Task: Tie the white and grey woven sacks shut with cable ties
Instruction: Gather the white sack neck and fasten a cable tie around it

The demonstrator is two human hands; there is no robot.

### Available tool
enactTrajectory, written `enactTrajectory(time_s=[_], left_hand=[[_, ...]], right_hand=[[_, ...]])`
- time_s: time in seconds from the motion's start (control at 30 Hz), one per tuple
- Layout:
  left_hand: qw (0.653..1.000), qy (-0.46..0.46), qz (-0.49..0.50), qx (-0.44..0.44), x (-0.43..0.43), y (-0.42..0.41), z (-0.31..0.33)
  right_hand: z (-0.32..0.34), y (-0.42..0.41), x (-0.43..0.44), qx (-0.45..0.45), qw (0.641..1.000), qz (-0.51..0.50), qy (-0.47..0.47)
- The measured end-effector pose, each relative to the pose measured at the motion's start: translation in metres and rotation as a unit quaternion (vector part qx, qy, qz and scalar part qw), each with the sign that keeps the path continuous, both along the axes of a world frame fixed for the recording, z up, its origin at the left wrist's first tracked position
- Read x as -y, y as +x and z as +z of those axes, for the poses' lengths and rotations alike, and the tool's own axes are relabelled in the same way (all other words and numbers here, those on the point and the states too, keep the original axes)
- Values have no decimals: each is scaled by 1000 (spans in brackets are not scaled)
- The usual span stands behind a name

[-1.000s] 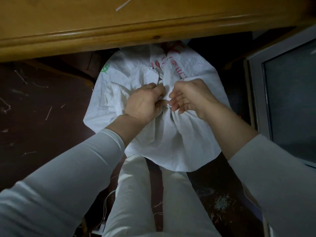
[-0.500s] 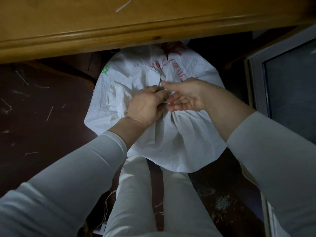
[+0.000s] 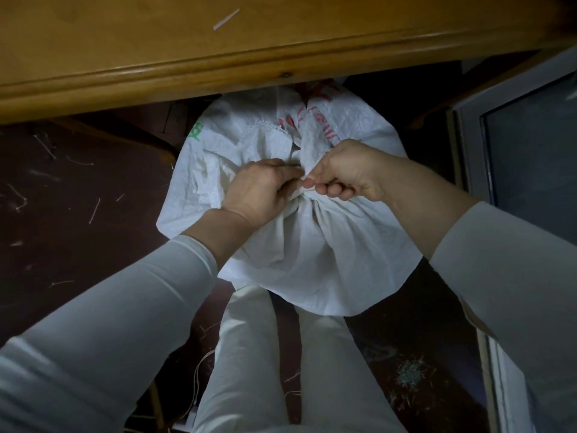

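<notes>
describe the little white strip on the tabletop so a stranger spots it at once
The yellow wooden tabletop fills the top of the view. On it, above the white sack, lies a short slanted white strip, the only loose piece on the wood.

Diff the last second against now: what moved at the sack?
The right hand let go of the gathered neck of the white woven sack, straightened its fingers, and now pinches a thin pale strip at the neck, probably the cable tie's end. The left hand still grips the neck, and the sack has not moved.
</notes>
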State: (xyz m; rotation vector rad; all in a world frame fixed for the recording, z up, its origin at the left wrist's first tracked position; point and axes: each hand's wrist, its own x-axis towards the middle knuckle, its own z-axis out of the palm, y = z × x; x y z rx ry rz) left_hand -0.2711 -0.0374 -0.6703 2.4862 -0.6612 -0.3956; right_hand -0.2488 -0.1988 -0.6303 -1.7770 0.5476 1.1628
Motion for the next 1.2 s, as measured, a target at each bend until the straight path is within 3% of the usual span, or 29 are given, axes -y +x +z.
enactTrajectory(time_s=[0.17,0.27,0.37,0.47,0.63,0.73,0.97,1.2], left_hand=[[990,102,66,-68,1,3,0],[983,67,125,-120,4,12,5],[975,21,169,-140,12,23,11],[966,-8,182,-181,21,21,13],[926,-6,224,-303,20,15,12],[910,34,198,-363,19,20,20],[914,82,131,-374,25,25,24],[935,60,157,-312,20,18,17]], right_hand=[[-8,-6,-16,79,995,-20,-60],[-25,-24,-17,164,982,-45,-86],[-42,-63,-18,281,947,-67,-143],[-54,-96,-22,316,935,-107,-125],[-60,-94,-21,267,953,-109,-91],[-59,-92,-22,251,958,-118,-71],[-53,-95,-20,203,968,-144,-43],[-20,-65,-14,29,982,-182,35]])
